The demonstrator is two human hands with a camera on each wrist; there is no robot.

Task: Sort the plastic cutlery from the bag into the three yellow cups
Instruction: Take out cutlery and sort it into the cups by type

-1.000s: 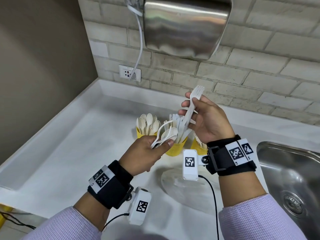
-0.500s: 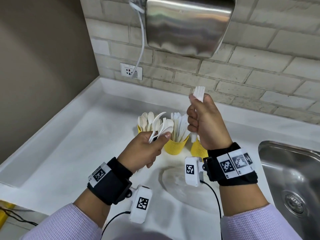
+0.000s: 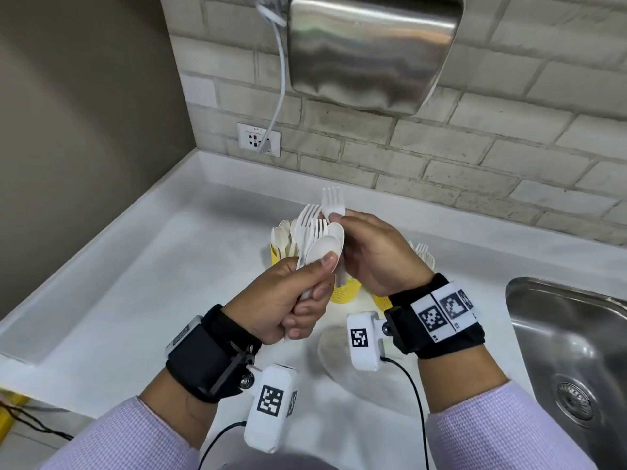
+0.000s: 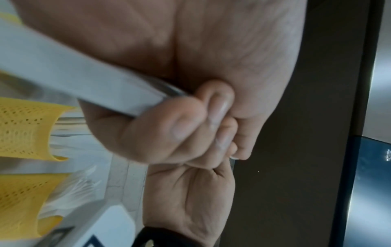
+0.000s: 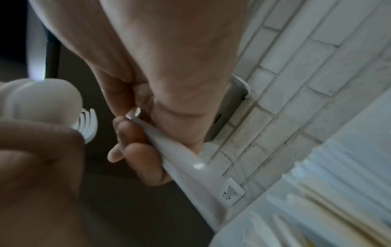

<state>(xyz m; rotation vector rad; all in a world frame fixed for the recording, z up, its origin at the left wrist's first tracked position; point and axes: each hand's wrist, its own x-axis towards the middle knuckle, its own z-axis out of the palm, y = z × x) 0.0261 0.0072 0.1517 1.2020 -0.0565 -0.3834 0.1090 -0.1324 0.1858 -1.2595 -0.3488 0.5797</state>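
My left hand [image 3: 305,293] grips a bundle of white plastic spoons and forks [image 3: 320,244] by the handles, held upright over the cups. The left wrist view shows its fingers [image 4: 180,130] curled round the white handles [image 4: 84,80]. My right hand [image 3: 342,220] pinches one white fork [image 3: 334,201] just below its tines, at the top right of the bundle. Three yellow mesh cups stand behind the hands. The left cup [image 3: 275,254] holds spoons, the middle cup [image 3: 346,291] is mostly hidden, and the right cup [image 3: 381,300] holds forks [image 3: 424,254].
A crumpled clear plastic bag [image 3: 336,364] lies on the white counter [image 3: 152,283] under my right wrist. A steel sink [image 3: 570,351] is at the right. A hand dryer [image 3: 373,45] hangs on the brick wall, its cord running to a socket [image 3: 258,139].
My right hand has come back left from above the right cup and now pinches a fork at the bundle. My left hand has turned the bundle more upright.
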